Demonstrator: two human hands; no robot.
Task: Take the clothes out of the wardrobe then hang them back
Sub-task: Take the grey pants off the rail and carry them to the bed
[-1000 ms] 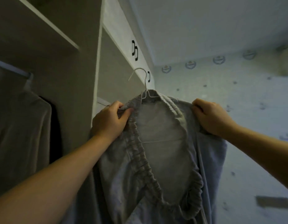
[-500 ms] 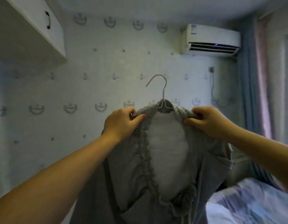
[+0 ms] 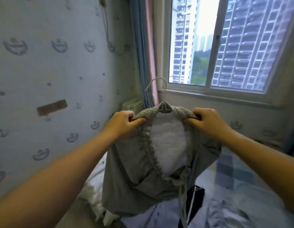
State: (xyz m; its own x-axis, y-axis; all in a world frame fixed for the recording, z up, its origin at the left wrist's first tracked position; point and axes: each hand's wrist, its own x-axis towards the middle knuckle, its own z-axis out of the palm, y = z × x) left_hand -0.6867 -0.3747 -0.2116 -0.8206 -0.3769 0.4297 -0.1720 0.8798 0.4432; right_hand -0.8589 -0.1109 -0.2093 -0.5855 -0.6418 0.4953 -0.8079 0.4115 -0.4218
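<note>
Arms outstretched; left hand (image 3: pixel 125 125) and right hand (image 3: pixel 209 125) grip garment (image 3: pixel 126 178).

Patterned wall (image 3: pixel 60 71), daylit window (image 3: pixel 192 38) w/ towers outside, blue curtain (image 3: pixel 139 46) btwn, prob. bed (image 3: pixel 258 214) below.

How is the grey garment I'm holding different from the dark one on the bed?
The grey garment is pale, the dark garment near black. The grey garment hangs in the air on a white hanger, gripped by the left hand and right hand; the dark garment lies on the bed. The grey garment partly hides the dark garment. Both are clothes.
</note>
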